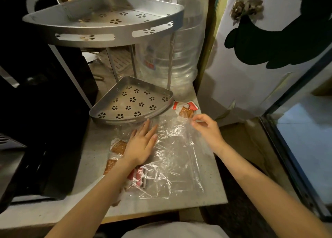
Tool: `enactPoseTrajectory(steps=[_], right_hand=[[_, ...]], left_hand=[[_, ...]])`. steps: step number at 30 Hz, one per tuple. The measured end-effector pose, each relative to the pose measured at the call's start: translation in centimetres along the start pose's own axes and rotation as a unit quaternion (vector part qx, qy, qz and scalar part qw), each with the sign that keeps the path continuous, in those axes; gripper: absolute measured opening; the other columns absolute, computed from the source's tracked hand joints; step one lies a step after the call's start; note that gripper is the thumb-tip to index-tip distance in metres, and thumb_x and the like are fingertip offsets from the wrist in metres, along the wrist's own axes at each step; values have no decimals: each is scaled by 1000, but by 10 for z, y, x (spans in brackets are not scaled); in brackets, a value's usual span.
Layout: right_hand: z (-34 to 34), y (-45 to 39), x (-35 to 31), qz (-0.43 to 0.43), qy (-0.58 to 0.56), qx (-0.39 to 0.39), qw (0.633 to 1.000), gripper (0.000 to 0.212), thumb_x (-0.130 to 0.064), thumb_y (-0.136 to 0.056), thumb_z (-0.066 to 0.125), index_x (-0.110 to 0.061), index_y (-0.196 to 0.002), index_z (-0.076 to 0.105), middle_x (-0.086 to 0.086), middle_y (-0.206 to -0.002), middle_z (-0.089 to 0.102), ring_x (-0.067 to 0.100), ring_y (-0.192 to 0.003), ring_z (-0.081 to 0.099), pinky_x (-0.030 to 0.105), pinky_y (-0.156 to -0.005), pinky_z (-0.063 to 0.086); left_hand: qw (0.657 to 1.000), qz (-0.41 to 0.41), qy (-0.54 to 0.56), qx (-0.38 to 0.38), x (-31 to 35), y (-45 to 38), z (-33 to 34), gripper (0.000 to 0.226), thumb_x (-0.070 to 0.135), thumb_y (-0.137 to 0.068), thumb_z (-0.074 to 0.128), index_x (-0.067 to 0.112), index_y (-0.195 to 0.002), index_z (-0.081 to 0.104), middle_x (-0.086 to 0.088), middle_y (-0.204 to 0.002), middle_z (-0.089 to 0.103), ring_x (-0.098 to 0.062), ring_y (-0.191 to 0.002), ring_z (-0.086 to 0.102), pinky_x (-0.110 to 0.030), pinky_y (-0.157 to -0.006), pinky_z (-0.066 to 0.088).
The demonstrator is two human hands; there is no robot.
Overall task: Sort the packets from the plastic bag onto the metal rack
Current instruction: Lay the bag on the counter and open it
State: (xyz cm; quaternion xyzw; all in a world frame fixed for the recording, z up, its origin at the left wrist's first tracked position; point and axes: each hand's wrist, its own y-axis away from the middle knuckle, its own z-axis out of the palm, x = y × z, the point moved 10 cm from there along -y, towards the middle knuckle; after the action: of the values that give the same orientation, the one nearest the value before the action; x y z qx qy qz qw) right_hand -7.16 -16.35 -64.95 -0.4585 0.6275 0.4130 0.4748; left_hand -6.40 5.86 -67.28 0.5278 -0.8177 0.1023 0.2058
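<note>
Head view. We recorded a grey stone-like countertop point(206, 192) carrying a 2-tier, quarter-round metal rack point(107, 27) with flower-shaped perforations in each shelf. The lower shelf point(133, 101) sat directly on the countertop; the upper shelf stood above it on thin metal posts. Neither shelf held a packet.

A clear, crinkled plastic bag point(176, 158) lay flat on the countertop, just in front of the lower shelf. We saw the left hand point(142, 144) resting palm-down on the bag's left part, fingers straight and spread, pointing toward the rack; it grasped nothing. The right hand point(206, 128) was at the bag's far right corner, thumb and fingertips curled together in a pinch on the plastic film.

We located the packets in 3 places. 2 brown cracker packets point(116, 151) in clear wrap lay at the bag's left edge, partly covered by the left wrist. Red-and-white packets point(137, 176) lay under the left forearm, inside or under the film; we could not tell which. 1 more cracker packet with red-and-white sachets point(186, 108) lay on the countertop just right of the lower shelf, near the right hand's fingertips.

A large clear plastic water bottle point(172, 61) stood behind the rack. A black appliance point(41, 111) occupied the left side. A white cabinet door with a dark shape on it point(260, 58) stood at the right.
</note>
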Motion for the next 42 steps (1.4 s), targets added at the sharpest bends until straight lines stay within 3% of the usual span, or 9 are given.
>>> enactPoseTrajectory(steps=[5, 9, 12, 14, 19, 24, 32, 37, 42], right_hand=[[2, 3, -4, 13, -25, 6, 1000, 7, -11, -83, 65, -15, -80, 60, -8, -83, 61, -5, -70, 58, 15, -70, 46], [3, 2, -12, 22, -10, 7, 1000, 8, -14, -81, 67, -17, -80, 60, -9, -89, 61, 7, -80, 56, 23, -75, 44], [-2, 13, -14, 43, -64, 64, 995, 25, -21, -83, 66, -18, -103, 52, -2, -99, 58, 11, -85, 55, 21, -70, 43], [-2, 36, -13, 74, -88, 110, 987, 26, -36, -83, 62, -21, -99, 50, 1, -93, 58, 11, -75, 55, 24, -64, 42], [60, 98, -17, 78, 238, -78, 965, 66, -66, -76, 52, -1, -68, 63, 10, -57, 62, 16, -51, 54, 32, -63, 47], [79, 105, -13, 56, 299, -107, 947, 24, -32, -84, 59, -17, -67, 66, -2, -64, 66, 16, -63, 62, 34, -65, 53], [23, 113, 15, 137, 139, -65, 979, 18, -16, -90, 56, -9, -74, 62, 2, -60, 65, 4, -42, 56, 16, -41, 43], [-31, 102, 27, 174, 112, -26, 978, 18, -17, -89, 55, -2, -85, 64, 8, -71, 65, 9, -57, 61, 23, -52, 45], [-67, 95, 30, 164, 148, -3, 975, 19, -23, -87, 58, -12, -72, 63, 7, -79, 67, 18, -76, 59, 30, -72, 43]], left_hand=[[997, 71, 10, 11, 44, 32, -32, 85, 68, -81, -7, 23, -134, 43, 3, -147, 36, -8, -139, 24, -32, -116, 8], [996, 64, -37, -55, 65, 74, -8, 81, 67, -79, 4, 23, -145, 18, 8, -154, 11, -6, -142, 4, -34, -117, -4], [995, 61, -69, -50, 67, 87, 4, 71, 57, -82, -1, 27, -146, 5, 6, -156, 9, -3, -139, -6, -28, -110, -15], [993, 62, -93, -35, 70, 90, 5, 67, 53, -85, -1, 26, -146, 4, 3, -156, 10, -6, -139, -6, -30, -108, -19], [992, 55, -111, -24, 67, 93, 16, 59, 50, -92, 5, 24, -145, 2, -1, -156, 2, -18, -143, -8, -39, -109, -20], [993, 51, -95, -46, 61, 100, 28, 66, 56, -84, -12, 27, -142, -3, 1, -154, -12, -14, -141, -19, -39, -115, -14], [997, 35, -39, -49, 56, 98, 33, 78, 64, -71, -31, 40, -141, -5, 7, -154, -9, -11, -141, -18, -36, -115, -16], [993, 45, -93, -60, 54, 100, 40, 80, 61, -70, -34, 36, -142, -9, 3, -153, -17, -15, -140, -22, -38, -113, -18], [987, 53, -131, -70, 51, 100, 48, 77, 60, -71, -33, 33, -142, -16, -1, -152, -20, -18, -140, -23, -42, -114, -17]])
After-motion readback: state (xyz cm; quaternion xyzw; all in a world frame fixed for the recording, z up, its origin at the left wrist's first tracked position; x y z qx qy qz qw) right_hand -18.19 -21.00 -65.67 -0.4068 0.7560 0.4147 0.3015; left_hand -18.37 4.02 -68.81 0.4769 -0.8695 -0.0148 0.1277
